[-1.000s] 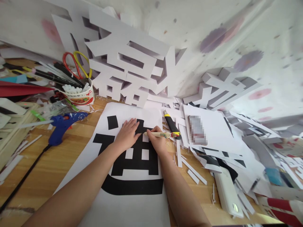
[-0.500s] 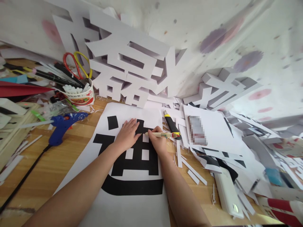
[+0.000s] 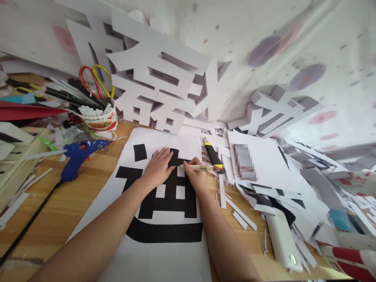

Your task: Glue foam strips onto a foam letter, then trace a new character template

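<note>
Tracing, I judge, with right hand (image 3: 195,176) pinching the pen (image 3: 202,168) at one o'clock on the black shape (image 3: 169,204), left hand (image 3: 157,167) flat, ungripping, at eleven, next stroke wanting steadiness.

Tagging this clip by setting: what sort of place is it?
Probably a small craft workspace, perhaps at home: a wooden table holds a blue glue gun and a yellow-and-black cutter, with cut-out white block characters leaning behind.

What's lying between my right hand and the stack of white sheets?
The head view shows a black-and-yellow cutter and white paper strips between your right hand and the stack.
</note>
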Tool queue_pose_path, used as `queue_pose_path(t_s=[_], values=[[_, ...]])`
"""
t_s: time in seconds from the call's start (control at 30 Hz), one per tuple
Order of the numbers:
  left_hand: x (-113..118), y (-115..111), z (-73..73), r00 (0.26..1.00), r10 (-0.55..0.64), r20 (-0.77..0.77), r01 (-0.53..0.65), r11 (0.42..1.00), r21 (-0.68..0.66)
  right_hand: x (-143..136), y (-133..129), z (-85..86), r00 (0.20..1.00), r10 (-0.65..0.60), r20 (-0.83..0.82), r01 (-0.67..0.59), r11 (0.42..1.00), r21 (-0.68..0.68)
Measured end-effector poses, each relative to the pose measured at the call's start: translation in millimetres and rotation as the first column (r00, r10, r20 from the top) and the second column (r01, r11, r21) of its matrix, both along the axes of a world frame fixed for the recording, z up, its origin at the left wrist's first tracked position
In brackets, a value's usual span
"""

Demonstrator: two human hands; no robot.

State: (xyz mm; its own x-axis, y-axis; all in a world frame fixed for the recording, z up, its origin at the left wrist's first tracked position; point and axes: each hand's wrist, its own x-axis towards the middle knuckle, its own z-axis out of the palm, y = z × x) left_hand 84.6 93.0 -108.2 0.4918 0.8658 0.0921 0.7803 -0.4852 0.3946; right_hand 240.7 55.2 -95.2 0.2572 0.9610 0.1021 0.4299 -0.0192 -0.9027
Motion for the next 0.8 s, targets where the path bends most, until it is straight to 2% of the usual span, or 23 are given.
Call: queue_pose_path(t_s=[0.5,0.67,0.8], values=[[1.0,-0.7,6.2,1.000,-0.005,-0.005,0.004,0.999,-0.051,-0.6,-0.8,2.7,0.999,-0.046,0.027,0.045,0.999,0.012],[0.7,-0.8,6.6,1.000,-0.006,-0.023,0.005,0.999,-0.042,-1.2,-1.2,2.7,1.000,-0.016,0.008,0.016,1.000,0.000],[1.0,-1.0,7.6,0.999,-0.003,-0.033,0.001,0.999,-0.054,-1.7,-0.5,3.1,0.997,-0.074,0.021,0.074,0.997,0.025]])
